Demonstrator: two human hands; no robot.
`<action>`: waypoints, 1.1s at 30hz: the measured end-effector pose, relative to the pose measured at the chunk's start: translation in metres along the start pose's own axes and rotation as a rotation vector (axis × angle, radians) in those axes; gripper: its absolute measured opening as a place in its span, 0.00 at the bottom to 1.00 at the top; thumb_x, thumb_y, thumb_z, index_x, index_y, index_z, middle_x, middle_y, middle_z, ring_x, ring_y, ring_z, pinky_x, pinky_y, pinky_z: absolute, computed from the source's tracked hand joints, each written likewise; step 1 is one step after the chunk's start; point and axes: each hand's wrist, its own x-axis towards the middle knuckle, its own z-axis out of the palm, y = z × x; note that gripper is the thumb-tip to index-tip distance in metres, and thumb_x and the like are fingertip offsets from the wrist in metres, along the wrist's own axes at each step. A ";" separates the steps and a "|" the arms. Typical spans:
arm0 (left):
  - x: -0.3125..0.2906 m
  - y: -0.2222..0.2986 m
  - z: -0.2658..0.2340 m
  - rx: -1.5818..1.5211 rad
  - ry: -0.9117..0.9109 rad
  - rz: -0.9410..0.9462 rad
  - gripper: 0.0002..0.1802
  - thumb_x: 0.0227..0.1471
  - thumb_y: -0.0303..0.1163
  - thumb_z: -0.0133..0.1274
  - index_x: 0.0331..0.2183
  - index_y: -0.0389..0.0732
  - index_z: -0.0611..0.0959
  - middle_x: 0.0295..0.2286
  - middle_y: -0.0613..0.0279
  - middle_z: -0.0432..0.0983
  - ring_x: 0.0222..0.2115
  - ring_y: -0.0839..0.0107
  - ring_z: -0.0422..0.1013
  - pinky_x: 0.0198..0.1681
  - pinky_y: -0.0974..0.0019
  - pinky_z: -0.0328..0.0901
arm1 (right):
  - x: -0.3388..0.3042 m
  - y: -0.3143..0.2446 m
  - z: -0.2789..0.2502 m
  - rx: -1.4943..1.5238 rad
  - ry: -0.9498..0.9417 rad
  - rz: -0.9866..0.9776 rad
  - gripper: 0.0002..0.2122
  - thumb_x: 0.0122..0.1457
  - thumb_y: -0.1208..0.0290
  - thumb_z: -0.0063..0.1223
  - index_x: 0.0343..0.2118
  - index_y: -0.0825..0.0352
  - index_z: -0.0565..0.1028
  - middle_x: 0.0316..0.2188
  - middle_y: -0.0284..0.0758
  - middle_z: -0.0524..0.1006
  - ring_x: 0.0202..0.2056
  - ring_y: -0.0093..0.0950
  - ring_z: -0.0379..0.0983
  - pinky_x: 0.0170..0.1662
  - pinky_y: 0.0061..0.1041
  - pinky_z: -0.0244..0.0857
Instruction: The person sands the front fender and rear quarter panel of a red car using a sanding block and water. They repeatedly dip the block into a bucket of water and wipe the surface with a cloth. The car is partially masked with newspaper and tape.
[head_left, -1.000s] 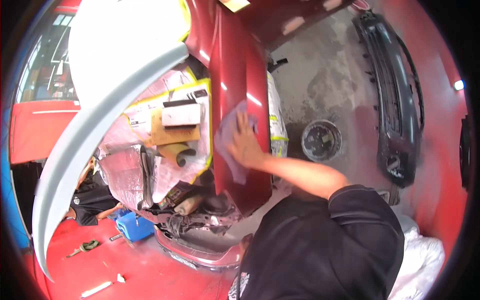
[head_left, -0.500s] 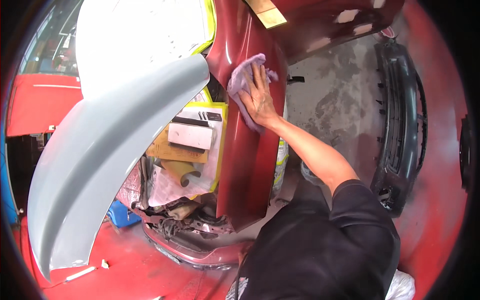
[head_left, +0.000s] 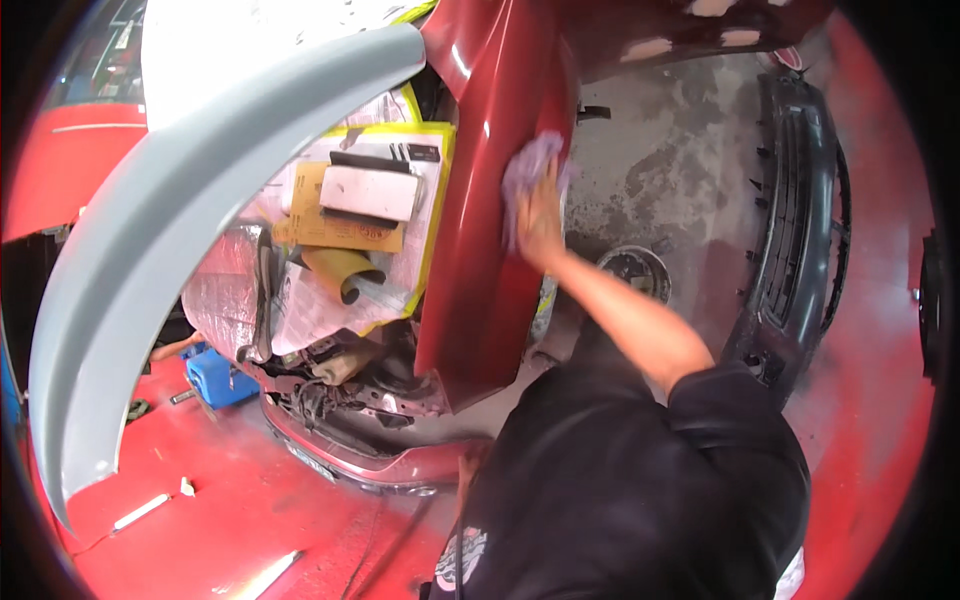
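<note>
My right hand (head_left: 540,222), blurred by motion, presses a purple cloth (head_left: 530,175) onto the outer side of a glossy red car fender (head_left: 478,230). The cloth is bunched around the fingers. My left hand (head_left: 467,470) shows only as a sliver of skin beside my dark shirt, by the lower red bumper; its fingers are hidden. Left of the fender, a white sanding block (head_left: 368,193) rests on brown sandpaper sheets (head_left: 305,215). A curled piece of sandpaper (head_left: 345,272) lies just below them, on yellow-edged covering sheets.
A long curved grey panel (head_left: 150,200) spans the left side. A dark bumper (head_left: 790,220) stands at right, and a round bucket (head_left: 640,270) sits on the floor behind my forearm. Another person's arm (head_left: 176,347) reaches in near a blue container (head_left: 215,378). The red bumper (head_left: 400,465) is at the front.
My right hand and the cloth have moved right and down along the fender toward its outer edge. The view has shifted, showing the bucket and the other person's arm.
</note>
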 end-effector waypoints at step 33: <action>0.063 -0.012 -0.031 -0.094 -0.502 0.456 0.24 0.65 0.35 0.57 0.60 0.40 0.75 0.40 0.55 0.80 0.34 0.69 0.79 0.36 0.66 0.74 | -0.290 -0.139 -0.072 -0.022 -0.791 0.295 0.21 0.54 0.77 0.50 0.52 0.74 0.78 0.42 0.52 0.82 0.45 0.43 0.82 0.50 0.37 0.74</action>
